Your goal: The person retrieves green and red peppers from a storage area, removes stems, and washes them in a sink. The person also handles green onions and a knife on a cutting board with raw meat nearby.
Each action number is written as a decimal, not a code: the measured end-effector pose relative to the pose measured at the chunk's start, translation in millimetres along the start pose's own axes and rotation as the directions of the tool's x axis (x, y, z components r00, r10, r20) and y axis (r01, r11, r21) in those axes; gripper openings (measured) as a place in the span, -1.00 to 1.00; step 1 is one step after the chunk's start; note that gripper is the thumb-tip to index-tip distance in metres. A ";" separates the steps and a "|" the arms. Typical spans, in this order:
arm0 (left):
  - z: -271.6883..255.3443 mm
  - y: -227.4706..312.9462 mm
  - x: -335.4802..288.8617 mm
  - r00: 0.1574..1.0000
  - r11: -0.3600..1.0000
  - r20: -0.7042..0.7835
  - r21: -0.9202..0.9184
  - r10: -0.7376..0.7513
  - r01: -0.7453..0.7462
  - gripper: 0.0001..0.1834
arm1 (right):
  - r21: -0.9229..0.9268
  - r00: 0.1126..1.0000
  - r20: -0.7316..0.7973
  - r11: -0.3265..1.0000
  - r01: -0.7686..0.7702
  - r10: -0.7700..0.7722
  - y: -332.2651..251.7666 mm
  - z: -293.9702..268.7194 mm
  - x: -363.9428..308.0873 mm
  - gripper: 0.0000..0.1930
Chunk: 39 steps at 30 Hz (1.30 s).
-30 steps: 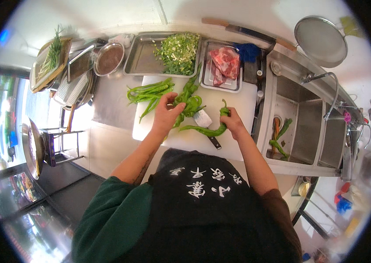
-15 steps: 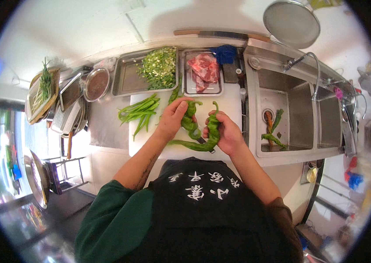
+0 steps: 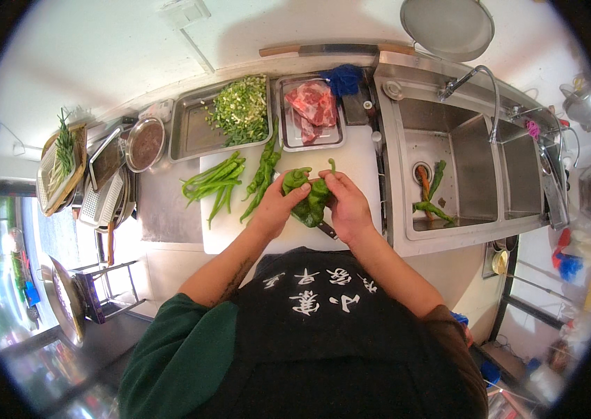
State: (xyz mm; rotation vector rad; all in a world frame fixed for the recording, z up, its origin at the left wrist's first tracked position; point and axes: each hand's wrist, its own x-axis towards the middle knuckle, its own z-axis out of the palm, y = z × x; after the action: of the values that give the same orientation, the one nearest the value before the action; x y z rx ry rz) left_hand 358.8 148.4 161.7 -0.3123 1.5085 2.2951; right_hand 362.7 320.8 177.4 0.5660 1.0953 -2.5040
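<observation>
Above the white cutting board (image 3: 222,230), my two hands are close together at the middle. My left hand (image 3: 276,208) is closed on a twisted green pepper (image 3: 298,179), thumb across it. Beside that, my right hand (image 3: 350,207) grips a second green pepper (image 3: 318,190) by its stem end. The peppers press together, so their outlines partly merge. Under them lies a knife, whose dark handle (image 3: 326,229) shows while its blade is mostly hidden. More long green peppers (image 3: 265,173) rest left of my hands, next to a bundle of slim green pods (image 3: 213,178).
Behind the board stand a metal tray (image 3: 187,122) with chopped greens and a tray (image 3: 309,147) with raw red meat (image 3: 311,103). A bowl (image 3: 146,144) of brown stuff sits at left. To the right, the steel sink (image 3: 452,160) holds vegetable pieces under a faucet (image 3: 464,82).
My hands have come closer together, bringing the two peppers side by side. The right-hand pepper's long tip no longer stretches left across the board. The whole view has shifted slightly.
</observation>
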 end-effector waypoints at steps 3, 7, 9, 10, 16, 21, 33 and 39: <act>-4.5 -12.3 2.0 0.998 0.998 -0.060 0.067 0.020 -0.016 -0.55 | -0.263 1.000 0.010 0.965 0.003 0.000 -8.0 0.9 -3.9 -0.77; -9.5 -10.3 -0.7 0.999 0.990 0.006 0.133 0.044 -0.044 -0.37 | -0.291 0.999 -0.021 0.956 -0.034 0.029 -0.7 -8.4 0.2 -0.74; -0.6 5.5 -9.1 0.999 0.970 0.032 0.239 0.032 -0.039 -0.19 | -0.212 0.997 -0.013 0.974 -0.075 0.074 4.1 -12.4 2.9 -0.73; -0.6 5.5 -8.1 0.998 0.964 0.055 0.263 0.024 -0.037 -0.20 | -0.172 0.995 0.001 0.980 -0.097 0.099 3.4 -15.3 2.3 -0.72; 10.6 20.9 -5.0 0.990 0.950 0.139 0.306 0.018 -0.060 -0.25 | -0.184 0.992 0.092 0.980 -0.070 0.088 -12.3 -24.3 -9.2 -0.72; 19.1 11.8 -1.7 0.998 0.952 0.054 0.302 0.035 -0.049 -0.27 | -0.435 0.987 0.041 0.886 0.160 -0.158 3.8 -34.8 4.8 -0.79; 40.3 12.0 7.6 0.996 0.988 -0.083 0.150 0.044 -0.031 -0.32 | -0.827 0.642 0.338 0.108 0.552 -0.688 -20.1 -10.1 1.1 -0.88; 44.9 7.9 6.8 0.989 0.994 -0.129 0.082 -0.067 0.078 -0.33 | -0.828 0.588 0.386 0.013 0.560 -0.710 -25.2 -21.8 21.8 -0.87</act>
State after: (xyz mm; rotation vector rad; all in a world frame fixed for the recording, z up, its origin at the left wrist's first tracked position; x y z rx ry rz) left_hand 350.3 188.0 183.8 -0.4880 1.6249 2.1826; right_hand 337.1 350.0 168.6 -0.2327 3.0650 -1.7291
